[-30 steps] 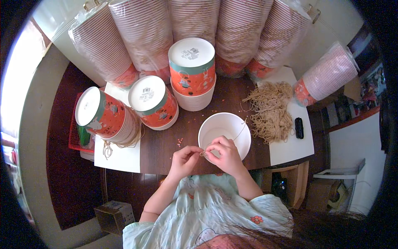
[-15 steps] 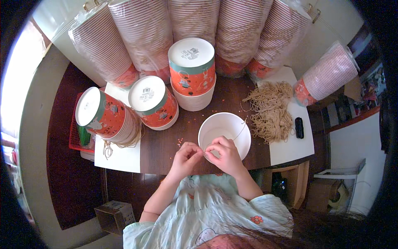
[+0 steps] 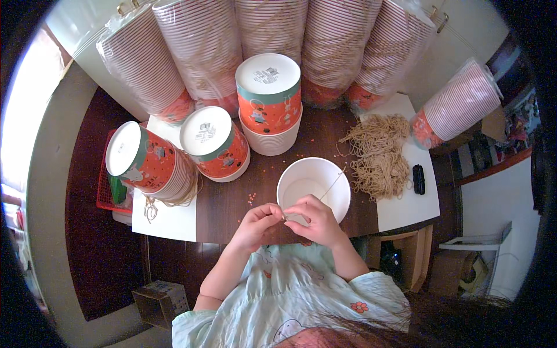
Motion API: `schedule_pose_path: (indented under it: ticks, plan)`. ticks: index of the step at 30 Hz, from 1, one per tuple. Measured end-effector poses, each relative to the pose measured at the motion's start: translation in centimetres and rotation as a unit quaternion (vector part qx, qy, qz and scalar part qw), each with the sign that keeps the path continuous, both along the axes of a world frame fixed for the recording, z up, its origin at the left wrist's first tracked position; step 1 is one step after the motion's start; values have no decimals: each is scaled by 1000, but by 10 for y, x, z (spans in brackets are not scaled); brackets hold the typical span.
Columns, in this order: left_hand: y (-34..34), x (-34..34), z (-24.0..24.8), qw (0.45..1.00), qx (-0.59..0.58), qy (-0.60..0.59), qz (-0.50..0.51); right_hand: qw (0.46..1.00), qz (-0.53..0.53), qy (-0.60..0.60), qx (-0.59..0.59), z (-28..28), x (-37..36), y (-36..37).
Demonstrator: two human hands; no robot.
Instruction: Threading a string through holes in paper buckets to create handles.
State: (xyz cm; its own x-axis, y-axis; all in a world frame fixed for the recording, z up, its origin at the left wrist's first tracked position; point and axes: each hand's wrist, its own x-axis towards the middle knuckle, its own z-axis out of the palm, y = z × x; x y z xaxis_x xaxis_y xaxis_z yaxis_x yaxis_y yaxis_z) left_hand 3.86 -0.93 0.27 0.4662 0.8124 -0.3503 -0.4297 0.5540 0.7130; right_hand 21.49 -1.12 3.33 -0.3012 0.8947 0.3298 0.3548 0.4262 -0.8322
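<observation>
A white paper bucket [image 3: 340,194] stands with its mouth up near the front edge of the table. One thin tan cord [image 3: 333,184] slants from its right rim across the mouth and passes behind my right hand. At the near rim, my left hand [image 3: 255,225] pinches the cord's end between thumb and forefinger. The curled fingers of my right hand [image 3: 316,220] meet that pinch from the right, with thumb and forefinger tips at the same bit of cord. The fingers partly hide what happens at the rim.
Upside-down orange and green buckets [image 3: 214,142] stand in stacks at left and centre. Tall plastic-wrapped bucket stacks [image 3: 270,29] line the back. A heap of tan cords [image 3: 380,156] lies to the right, beside a black object [image 3: 418,178]. Small crumbs [image 3: 252,200] dot the table [image 3: 217,211].
My right forefinger and thumb have parted slightly and shifted at the rim. The left fingers have turned a little, and the cord across the bucket looks straighter.
</observation>
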Motion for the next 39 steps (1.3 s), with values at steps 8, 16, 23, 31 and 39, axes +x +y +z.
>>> schedule_pose_path:
  ticks: [8, 16, 23, 31, 39]
  plan:
    - [-1, -2, 3, 1000, -21, -3, -6, 998, -3, -8, 67, -5, -3, 0]
    - [0, -4, 4, 931, 276, 239, 3, 998, -28, 44, -44, -5, -2, 3]
    - [2, 2, 3, 859, 406, 313, 11, 992, -17, 73, -105, -2, -1, 6]
    - [0, 5, 2, 957, 225, 166, 76, 986, -3, 40, -162, -6, 0, 3]
    - [3, -8, -11, 980, 154, 86, 96, 990, 1, 51, -132, -10, 1, 4]
